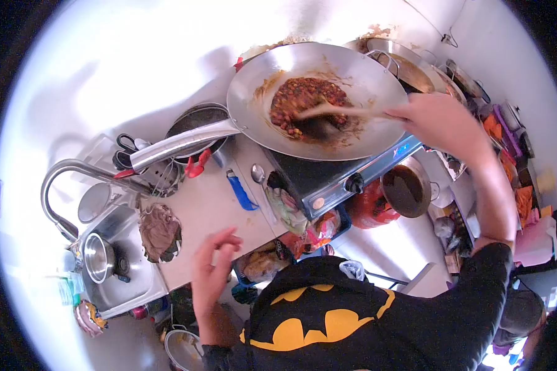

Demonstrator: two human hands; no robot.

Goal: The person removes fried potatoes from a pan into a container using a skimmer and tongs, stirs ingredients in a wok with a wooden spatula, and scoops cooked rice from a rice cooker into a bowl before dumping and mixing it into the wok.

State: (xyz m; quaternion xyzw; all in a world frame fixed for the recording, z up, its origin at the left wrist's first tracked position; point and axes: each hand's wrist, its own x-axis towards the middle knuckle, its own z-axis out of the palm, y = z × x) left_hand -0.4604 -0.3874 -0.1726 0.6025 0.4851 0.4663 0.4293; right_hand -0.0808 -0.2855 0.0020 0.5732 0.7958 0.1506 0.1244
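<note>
My right hand [436, 120] is closed around the handle of a wooden spatula [356, 112]. The spatula's far end rests in a dark red, chunky mixture [297, 102] inside a big metal wok [377, 139]; that end is slightly blurred. Sauce smears the wok's inner wall. Under the wok is a gas stove [340, 182] with a black knob. My left hand [215, 266] hovers by the counter's front edge, fingers loosely bent and apart, holding nothing. Nearest to it are a brown cloth [160, 232] and a blue-handled knife [241, 190].
The wok's long handle [182, 143] sticks out left over the counter. A metal spoon [258, 174] lies near a crumpled cloth [284, 207]. At left, a sink [130, 287] with a curved faucet [74, 166] holds a steel pot [99, 256]. Another pan [408, 71] stands behind right.
</note>
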